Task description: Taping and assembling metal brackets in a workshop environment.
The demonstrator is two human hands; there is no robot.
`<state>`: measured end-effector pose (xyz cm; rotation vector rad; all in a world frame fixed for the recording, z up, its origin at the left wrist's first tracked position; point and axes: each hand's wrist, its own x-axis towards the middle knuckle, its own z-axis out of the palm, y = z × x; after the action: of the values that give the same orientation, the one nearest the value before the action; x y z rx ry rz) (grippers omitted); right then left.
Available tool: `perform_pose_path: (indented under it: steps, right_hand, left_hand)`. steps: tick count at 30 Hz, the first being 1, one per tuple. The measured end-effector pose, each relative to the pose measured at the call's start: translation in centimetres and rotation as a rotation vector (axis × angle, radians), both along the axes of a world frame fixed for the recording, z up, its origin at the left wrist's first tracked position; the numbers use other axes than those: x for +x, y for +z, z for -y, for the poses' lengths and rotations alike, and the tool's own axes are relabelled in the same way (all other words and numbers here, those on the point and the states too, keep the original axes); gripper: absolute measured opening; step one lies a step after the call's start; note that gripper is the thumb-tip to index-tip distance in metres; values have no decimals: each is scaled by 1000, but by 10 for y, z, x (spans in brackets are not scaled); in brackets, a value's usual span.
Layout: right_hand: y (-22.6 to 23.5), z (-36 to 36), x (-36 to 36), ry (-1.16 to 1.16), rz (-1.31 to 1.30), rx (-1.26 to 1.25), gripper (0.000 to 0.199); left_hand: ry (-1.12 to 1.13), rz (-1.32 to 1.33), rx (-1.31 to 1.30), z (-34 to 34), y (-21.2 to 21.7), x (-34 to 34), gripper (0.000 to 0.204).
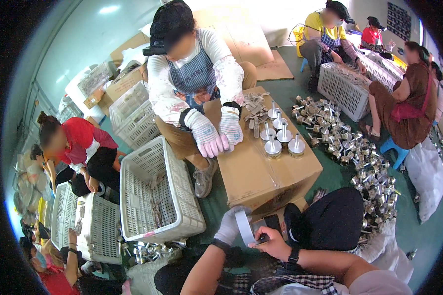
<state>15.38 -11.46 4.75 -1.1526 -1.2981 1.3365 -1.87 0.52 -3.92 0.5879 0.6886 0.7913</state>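
Note:
In front of me, below the near side of a cardboard box [266, 169], my left hand [228, 227] wears a white knit glove. It is closed on a pale grey band [244, 228], which looks like a tape roll seen edge-on. My bare right hand [274, 244] is closed, with its fingertips at the band's lower right edge. Its fingers pinch a small dark thing [263, 238] whose kind I cannot make out. Several round metal fittings [296, 144] with upright stems stand on the box. Flat metal pieces [255, 105] are piled beside them.
Across the box a co-worker's gloved hands [215, 135] rest at its left edge. A white plastic crate [162, 191] stands left, holding a few flat pieces. Many metal fittings [347, 142] cover the floor at right, near a blue stool [395, 150]. Other people sit around.

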Motion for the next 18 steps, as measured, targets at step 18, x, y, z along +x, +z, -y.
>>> perform_pose_path:
  steps: [18]
  right_hand:
    - [31, 7, 8, 204, 13, 37, 29]
  left_hand:
    - [19, 130, -337, 11, 66, 14, 19]
